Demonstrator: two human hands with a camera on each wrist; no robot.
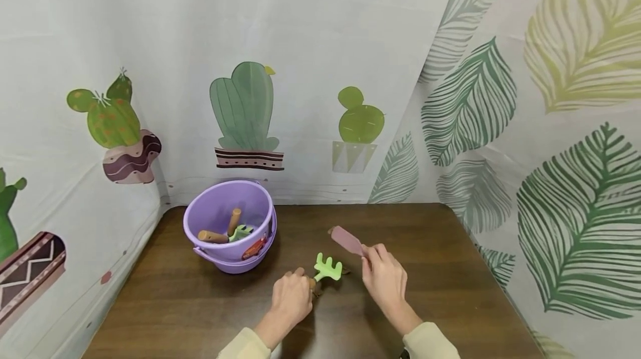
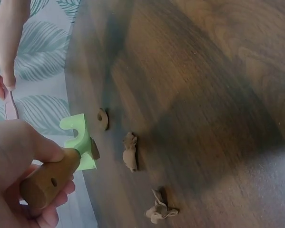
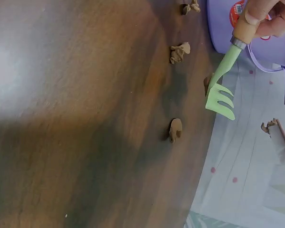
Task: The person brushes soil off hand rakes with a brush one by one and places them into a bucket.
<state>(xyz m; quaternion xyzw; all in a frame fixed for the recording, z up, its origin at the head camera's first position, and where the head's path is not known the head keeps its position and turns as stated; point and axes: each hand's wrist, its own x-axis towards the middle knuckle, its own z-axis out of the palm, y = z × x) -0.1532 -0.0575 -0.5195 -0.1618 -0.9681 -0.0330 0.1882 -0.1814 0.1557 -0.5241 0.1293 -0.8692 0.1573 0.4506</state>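
Note:
My left hand (image 1: 292, 296) grips the wooden handle (image 2: 52, 179) of a small green hand rake (image 1: 328, 267), its tines pointing away over the table. In my right hand (image 1: 385, 276) is a pink flat-bladed scraper (image 1: 347, 240), pinched near the base of its blade. A crumpled brown bit (image 3: 269, 126) sits at the blade's tip. Several brown curled pieces, clay-like in look, lie on the table: a ring-shaped piece (image 2: 103, 119), a longer piece (image 2: 130, 152) and a crumpled piece (image 2: 160, 210). Another brown piece (image 3: 207, 83) shows partly behind the rake. The scraper's handle end is hidden by my fingers.
A purple bucket (image 1: 227, 195) stands at the table's back left, with wooden-handled tools (image 1: 212, 237) and a green fork head (image 1: 241, 232) inside. Its handle hangs down at the front. A printed cloth (image 1: 310, 42) hangs behind the dark wooden table (image 1: 400, 225).

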